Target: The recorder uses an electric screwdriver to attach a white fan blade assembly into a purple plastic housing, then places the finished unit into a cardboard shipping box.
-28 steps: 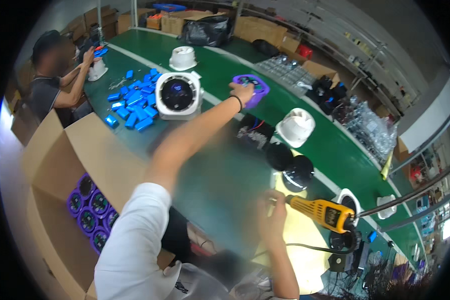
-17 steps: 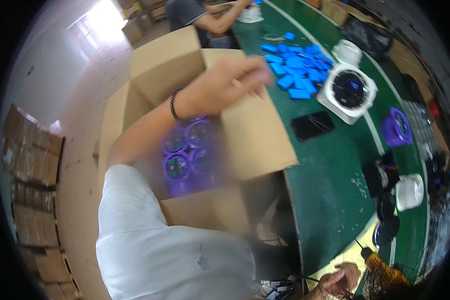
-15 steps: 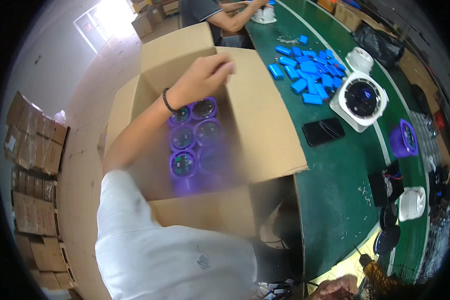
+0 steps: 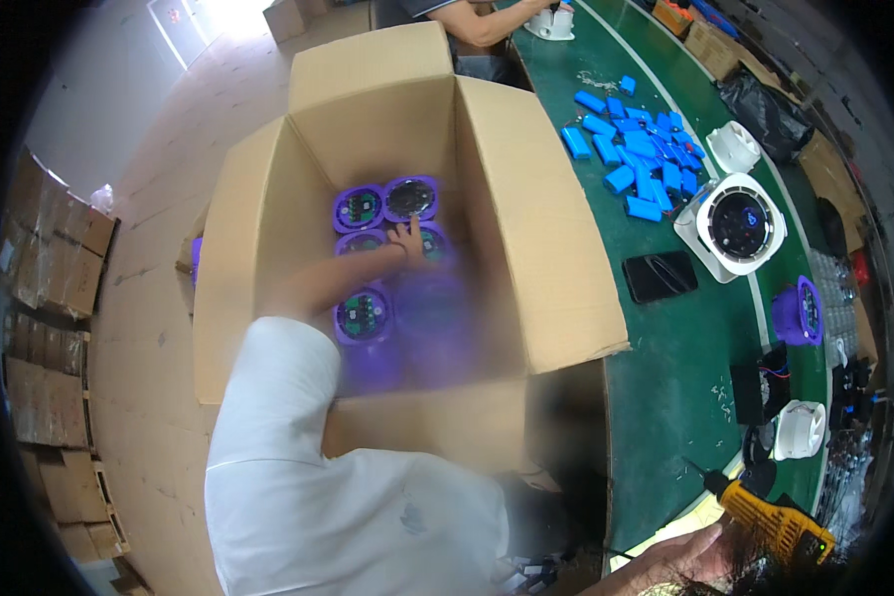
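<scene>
My left hand (image 4: 407,240) is down inside an open cardboard box (image 4: 571,248), fingers spread over the purple round housings (image 4: 359,208). One finger reaches the edge of a dark-topped housing (image 4: 410,197); whether it presses there I cannot tell. Green circuit boards show in several housings, and the nearer ones are blurred. At the lower right, my right hand (image 4: 700,556) is against a yellow electric screwdriver (image 4: 780,521), whose bit points up and left over the green table. Dark strands hide part of that grip.
Blue battery packs (image 4: 638,149) lie heaped on the green table (image 4: 656,397). Near them are a black phone (image 4: 661,276), a white round-faced device (image 4: 733,223), a purple housing (image 4: 798,310) and a white housing (image 4: 800,429). A co-worker's arm (image 4: 482,22) is at the far end.
My left hand has gone from above the box down among the purple housings, its fingers spreading. The electric screwdriver has risen further into view beside my right hand. The view has shifted slightly.
</scene>
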`<state>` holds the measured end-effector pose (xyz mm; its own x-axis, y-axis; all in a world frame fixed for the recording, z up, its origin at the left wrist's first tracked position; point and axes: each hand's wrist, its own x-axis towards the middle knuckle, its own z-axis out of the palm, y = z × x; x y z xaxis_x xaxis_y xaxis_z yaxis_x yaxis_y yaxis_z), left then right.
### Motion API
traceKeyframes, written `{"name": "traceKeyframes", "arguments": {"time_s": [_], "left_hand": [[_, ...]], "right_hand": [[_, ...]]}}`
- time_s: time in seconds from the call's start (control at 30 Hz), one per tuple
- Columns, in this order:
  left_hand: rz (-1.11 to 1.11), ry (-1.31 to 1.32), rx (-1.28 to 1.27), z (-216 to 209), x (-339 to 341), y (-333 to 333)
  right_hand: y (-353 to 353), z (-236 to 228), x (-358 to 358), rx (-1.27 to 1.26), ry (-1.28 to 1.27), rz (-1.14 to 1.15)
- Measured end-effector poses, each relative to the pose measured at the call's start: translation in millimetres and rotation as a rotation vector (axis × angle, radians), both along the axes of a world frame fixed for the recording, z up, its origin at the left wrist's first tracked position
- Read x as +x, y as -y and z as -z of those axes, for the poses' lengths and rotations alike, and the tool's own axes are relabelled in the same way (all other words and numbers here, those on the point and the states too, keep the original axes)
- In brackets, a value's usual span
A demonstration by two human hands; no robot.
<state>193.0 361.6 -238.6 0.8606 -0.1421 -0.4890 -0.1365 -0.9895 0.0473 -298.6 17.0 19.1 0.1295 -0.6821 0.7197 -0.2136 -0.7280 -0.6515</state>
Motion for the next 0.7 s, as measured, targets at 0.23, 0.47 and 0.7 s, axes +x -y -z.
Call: {"name": "traceKeyframes", "arguments": {"time_s": [0.23,0.47,0.7], "left_hand": [[-0.341,0.098,-0.026,-11,-11,34],[-0.14,0.075,-0.057,-79,-6,28],[0.314,-0.164,-0.775,-323,-39,24]], "right_hand": [[9,-29,35,0.136,0.227,-0.044],[42,-28,25,0.258,0.261,-0.347],[52,-30,11,0.13,0.422,-0.402]]}}
